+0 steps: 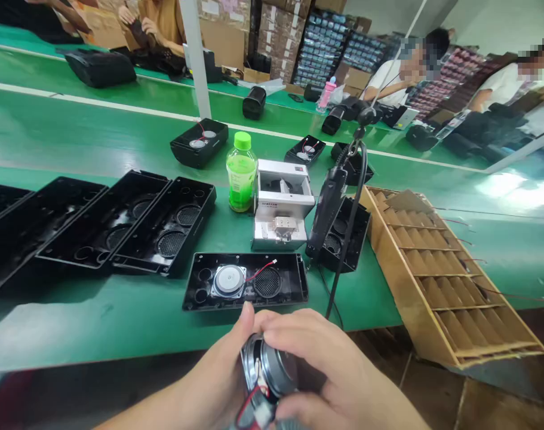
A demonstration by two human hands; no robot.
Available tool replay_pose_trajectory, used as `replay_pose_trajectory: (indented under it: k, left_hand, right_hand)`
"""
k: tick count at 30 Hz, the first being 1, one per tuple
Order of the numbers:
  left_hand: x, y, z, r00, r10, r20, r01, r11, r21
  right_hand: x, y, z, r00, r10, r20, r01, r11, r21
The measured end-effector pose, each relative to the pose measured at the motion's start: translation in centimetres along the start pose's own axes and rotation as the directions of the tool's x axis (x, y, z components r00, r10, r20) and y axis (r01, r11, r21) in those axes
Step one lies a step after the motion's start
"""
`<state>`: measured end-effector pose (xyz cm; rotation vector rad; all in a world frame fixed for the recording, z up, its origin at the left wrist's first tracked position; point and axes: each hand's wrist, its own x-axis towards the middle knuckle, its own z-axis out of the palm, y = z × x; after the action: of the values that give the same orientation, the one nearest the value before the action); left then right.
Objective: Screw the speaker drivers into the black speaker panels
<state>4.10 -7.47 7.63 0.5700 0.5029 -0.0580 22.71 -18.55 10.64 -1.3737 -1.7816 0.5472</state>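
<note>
Both hands are wrapped round one small round speaker driver (278, 367) with a metal frame and a red wire. My left hand (229, 364) holds its frame side, thumb pointing up. My right hand (325, 364) curls over the round back, fingers on top and thumb below. A white plug (263, 413) hangs at the wire's end, low in the view. Just beyond my hands lies an open black speaker housing (249, 304). One driver (229, 279) sits in it, its red wire running over the mesh opening (267, 282) beside it.
Several black housings (164, 227) lie at the left. Behind the near housing stand a silver machine (283, 206) and a green-capped bottle (241, 173). A black electric screwdriver (328, 209) hangs from a cord. At right is a divided cardboard box (446, 275). Other people sit across the conveyor.
</note>
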Motion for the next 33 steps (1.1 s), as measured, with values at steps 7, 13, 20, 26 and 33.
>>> replay_pose_trajectory:
  k: [7,13,20,26,33]
  left_hand:
    - [-2.7,5.5,-4.6,0.606,0.791,0.082,-0.027,-0.083,0.996]
    - [-1.7,9.3,-6.8,0.786,0.561,0.259,0.113,-0.543,0.832]
    - [-0.8,10.3,-7.1,0.849,0.49,0.196,0.127,-0.549,0.826]
    - [-0.2,10.8,-7.5,0.846,0.482,0.229,0.107,-0.574,0.812]
    - [-0.3,10.1,-8.2,0.791,0.523,0.317,0.075,-0.598,0.798]
  right_hand:
    - [1.4,2.1,-2.4,0.981,0.096,-0.169,-0.118,0.985,-0.126]
    - [5.8,3.3,-3.5,0.972,0.216,0.094,-0.162,0.903,-0.398]
    - [8.3,3.5,-4.8,0.855,0.336,0.395,-0.12,0.869,-0.48]
    - [9.6,3.9,-5.2,0.792,0.413,0.449,-0.141,0.84,-0.524]
    - [9.1,5.3,-2.6,0.792,0.434,0.43,-0.146,0.817,-0.557]
